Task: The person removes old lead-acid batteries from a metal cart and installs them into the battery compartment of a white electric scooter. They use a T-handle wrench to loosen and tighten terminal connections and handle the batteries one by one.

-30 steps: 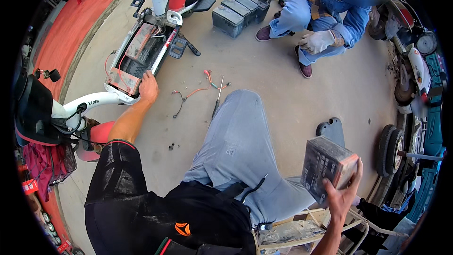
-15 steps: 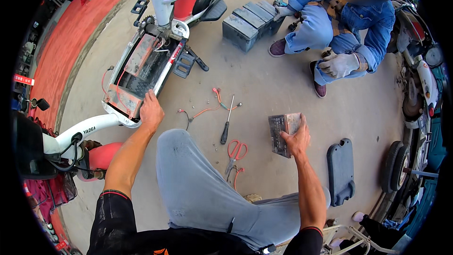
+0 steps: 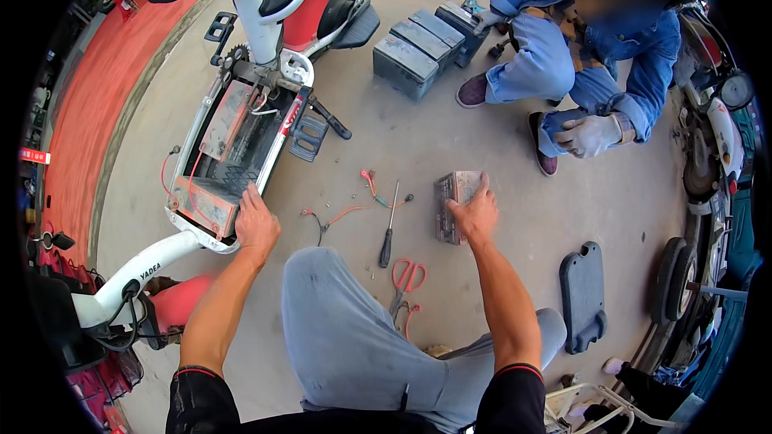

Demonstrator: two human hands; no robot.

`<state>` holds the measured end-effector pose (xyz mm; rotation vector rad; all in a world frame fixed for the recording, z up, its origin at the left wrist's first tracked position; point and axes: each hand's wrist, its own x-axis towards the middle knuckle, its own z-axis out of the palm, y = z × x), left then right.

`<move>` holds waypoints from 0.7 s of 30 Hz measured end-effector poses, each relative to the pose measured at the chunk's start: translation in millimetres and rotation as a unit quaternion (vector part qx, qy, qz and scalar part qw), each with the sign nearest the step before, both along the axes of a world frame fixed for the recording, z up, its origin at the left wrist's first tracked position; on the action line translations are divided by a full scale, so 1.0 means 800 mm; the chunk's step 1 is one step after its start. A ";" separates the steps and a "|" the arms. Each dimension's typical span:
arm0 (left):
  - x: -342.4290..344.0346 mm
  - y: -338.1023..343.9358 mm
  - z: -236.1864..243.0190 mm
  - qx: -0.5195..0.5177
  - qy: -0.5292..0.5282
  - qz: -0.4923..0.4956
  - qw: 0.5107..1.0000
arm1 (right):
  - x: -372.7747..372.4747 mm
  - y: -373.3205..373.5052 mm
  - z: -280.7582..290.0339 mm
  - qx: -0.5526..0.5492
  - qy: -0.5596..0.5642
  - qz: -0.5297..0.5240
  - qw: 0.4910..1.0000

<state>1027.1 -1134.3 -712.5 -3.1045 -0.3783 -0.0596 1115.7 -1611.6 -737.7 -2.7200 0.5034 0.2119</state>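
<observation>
My right hand [image 3: 476,215] grips a block-shaped battery [image 3: 446,207], dark-sided with a worn reddish top, at the ground right of the screwdriver; I cannot tell whether the battery touches the ground. My left hand [image 3: 257,223] holds the near right rim of the electric scooter's frame [image 3: 281,141], fingers bent over the edge. Inside the frame's open battery bay, one orange-topped battery [image 3: 207,205] sits beside that hand and another orange-topped battery [image 3: 227,120] farther back. Thin red wires run over them. Between the two batteries shows a dark gap.
On the ground lie a screwdriver [image 3: 388,233], red-handled scissors [image 3: 406,277], red and black wire leads [image 3: 347,210] and a dark plastic cover [image 3: 583,297]. A crouching person in denim [image 3: 531,56] wears gloves, one hand at a row of grey batteries [image 3: 406,64]. Wheels [image 3: 674,281] stand right.
My right hand has moved left and slightly away from me with the battery. My left hand stays at the scooter frame's rim. The view has shifted a little.
</observation>
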 end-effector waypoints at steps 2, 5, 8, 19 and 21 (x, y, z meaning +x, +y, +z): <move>-0.004 0.002 -0.003 0.017 -0.005 -0.011 1.000 | 0.023 0.018 0.002 -0.006 0.001 -0.002 1.000; -0.005 -0.005 0.003 0.001 0.003 -0.014 1.000 | 0.048 0.030 -0.005 0.008 0.005 -0.011 1.000; -0.005 -0.005 0.012 -0.018 0.000 -0.010 1.000 | 0.059 0.035 0.006 0.016 0.023 0.012 1.000; -0.004 -0.001 0.014 -0.031 0.015 -0.007 0.999 | 0.072 0.030 0.014 0.009 0.116 0.045 0.992; -0.003 -0.003 0.014 -0.032 0.013 -0.002 0.999 | 0.077 0.021 0.017 0.022 0.136 0.062 0.989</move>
